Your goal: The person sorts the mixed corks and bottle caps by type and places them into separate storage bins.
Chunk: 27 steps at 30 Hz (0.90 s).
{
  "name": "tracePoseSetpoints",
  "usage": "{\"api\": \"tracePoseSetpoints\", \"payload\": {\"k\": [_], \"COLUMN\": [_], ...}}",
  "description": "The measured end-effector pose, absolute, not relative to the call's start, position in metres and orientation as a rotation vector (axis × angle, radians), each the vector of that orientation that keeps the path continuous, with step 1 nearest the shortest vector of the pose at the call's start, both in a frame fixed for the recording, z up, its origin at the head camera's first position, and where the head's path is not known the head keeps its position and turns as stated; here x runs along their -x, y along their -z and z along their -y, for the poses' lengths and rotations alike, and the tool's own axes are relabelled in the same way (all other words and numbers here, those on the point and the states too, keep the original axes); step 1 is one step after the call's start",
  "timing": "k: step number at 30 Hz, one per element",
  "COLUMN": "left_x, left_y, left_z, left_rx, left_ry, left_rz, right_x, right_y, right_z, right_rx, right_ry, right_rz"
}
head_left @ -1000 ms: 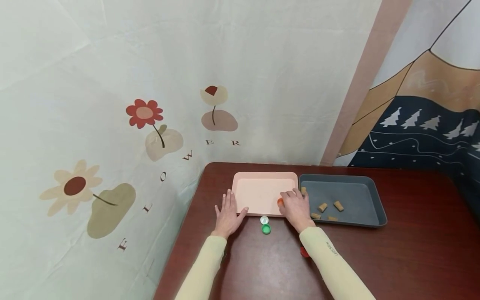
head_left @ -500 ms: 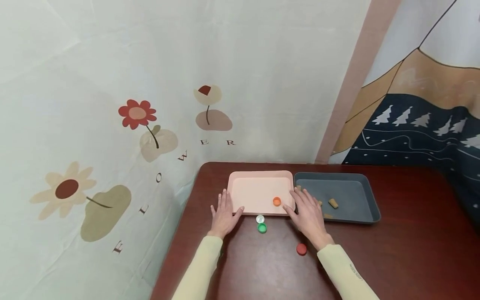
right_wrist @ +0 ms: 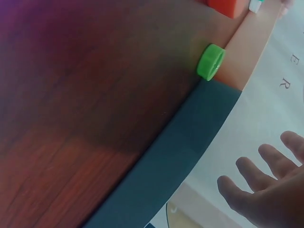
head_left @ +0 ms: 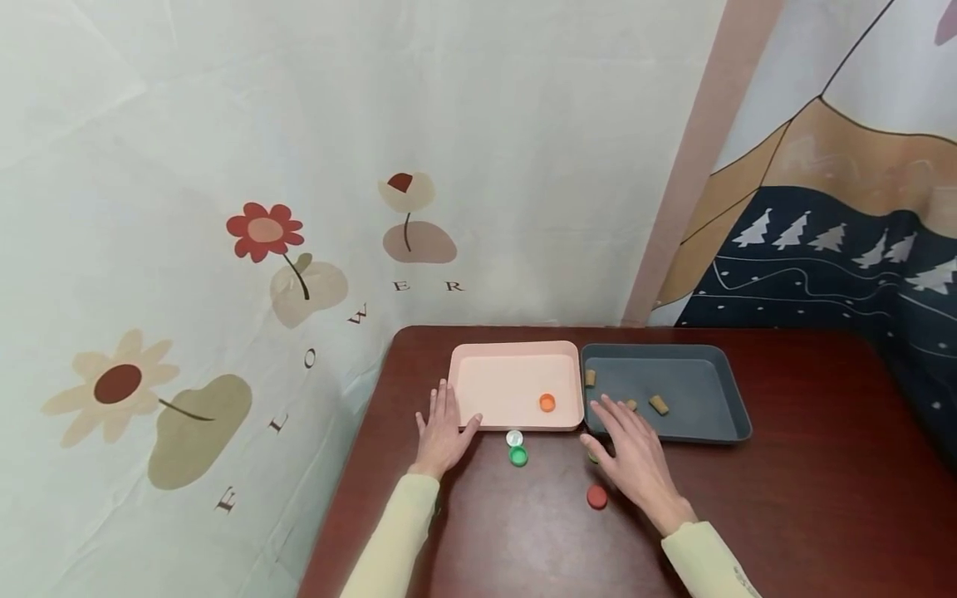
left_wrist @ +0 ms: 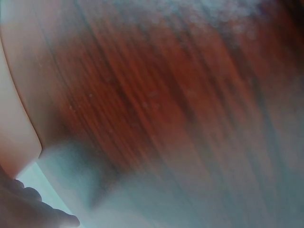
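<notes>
My left hand (head_left: 439,436) rests at the front-left corner of the pink tray (head_left: 497,386), fingers straight. In the left wrist view its fingers (left_wrist: 35,209) show beside the tray. My right hand (head_left: 635,453) is over the front edge of the dark grey tray (head_left: 703,390), fingers spread and holding nothing. An orange bottle cap (head_left: 547,403) lies in the pink tray. Below my right thumb is a light green bottle cap (right_wrist: 211,61), mostly hidden in the head view. A red bottle cap (head_left: 596,497) lies on the table, closer to me.
A white cap (head_left: 514,438) and a green cap (head_left: 518,456) lie in front of the pink tray. Several tan cork-like pieces (head_left: 659,404) sit in the grey tray. The brown table (head_left: 815,440) meets a printed cloth wall (head_left: 523,208) behind.
My right hand has let go of the orange cap in the pink tray, opened, and moved right and toward me. The left hand stays on the tray's corner. The head view has shifted slightly.
</notes>
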State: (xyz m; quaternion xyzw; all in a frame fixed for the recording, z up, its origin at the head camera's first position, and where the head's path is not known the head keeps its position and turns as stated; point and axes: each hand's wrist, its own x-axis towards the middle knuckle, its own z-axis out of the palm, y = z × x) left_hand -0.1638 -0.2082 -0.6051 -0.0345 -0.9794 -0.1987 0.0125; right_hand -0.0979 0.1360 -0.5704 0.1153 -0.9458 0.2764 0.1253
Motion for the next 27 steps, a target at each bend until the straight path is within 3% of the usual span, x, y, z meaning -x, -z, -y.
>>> {"api": "tracePoseSetpoints", "payload": {"k": [27], "left_x": [0.164], "left_y": [0.607], "left_z": [0.211], "left_rx": [0.101], "left_ry": [0.637], "left_rz": [3.068], "right_x": [0.043], "right_y": [0.587], "right_z": [-0.143], "right_rx": [-0.759], "right_ry": [-0.622], "right_rz": [2.938]}}
